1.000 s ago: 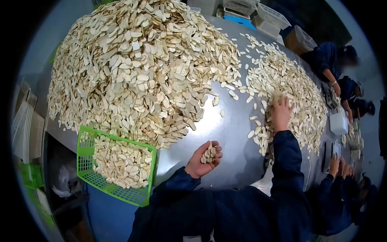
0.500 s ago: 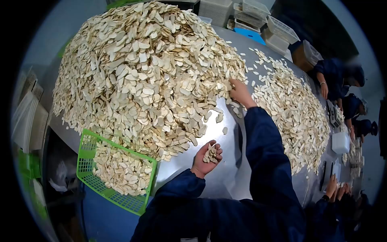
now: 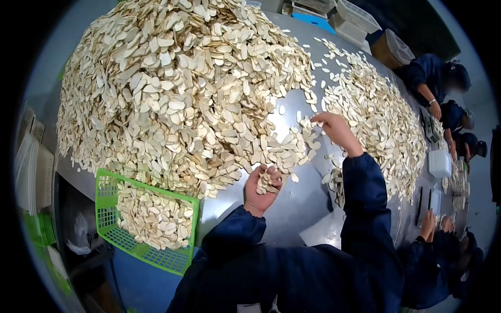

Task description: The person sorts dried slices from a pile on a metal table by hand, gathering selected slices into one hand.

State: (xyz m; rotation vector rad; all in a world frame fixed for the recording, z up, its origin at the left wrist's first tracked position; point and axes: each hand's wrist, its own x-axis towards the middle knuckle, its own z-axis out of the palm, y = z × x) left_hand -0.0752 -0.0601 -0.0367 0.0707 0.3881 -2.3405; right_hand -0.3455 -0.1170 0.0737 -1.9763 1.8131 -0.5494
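My left hand (image 3: pixel 262 189), palm up and fingers curled, holds a small bunch of pale, flat dried slices (image 3: pixel 267 182) over the table's near side. My right hand (image 3: pixel 339 134) reaches forward between the two heaps. Its index finger is stretched out to the left, with the tip at some loose slices (image 3: pixel 307 136) lying on the metal table; the other fingers are partly hidden. Left and ahead rises a large heap of the same oval slices (image 3: pixel 172 99). A green plastic basket (image 3: pixel 195 221) at the near left holds more of them.
Another, flatter heap of slices (image 3: pixel 389 138) spreads to the right. Clear plastic boxes (image 3: pixel 355 21) and a blue flat piece (image 3: pixel 314 22) sit at the back edge. A white box (image 3: pixel 439 163) stands at the right, where several co-workers (image 3: pixel 425 86) in dark clothing work.
My right hand has come back from the large heap's edge, nearer and to the right. Slices now lie spread where bare metal showed between the heaps. My left hand still holds its bunch.
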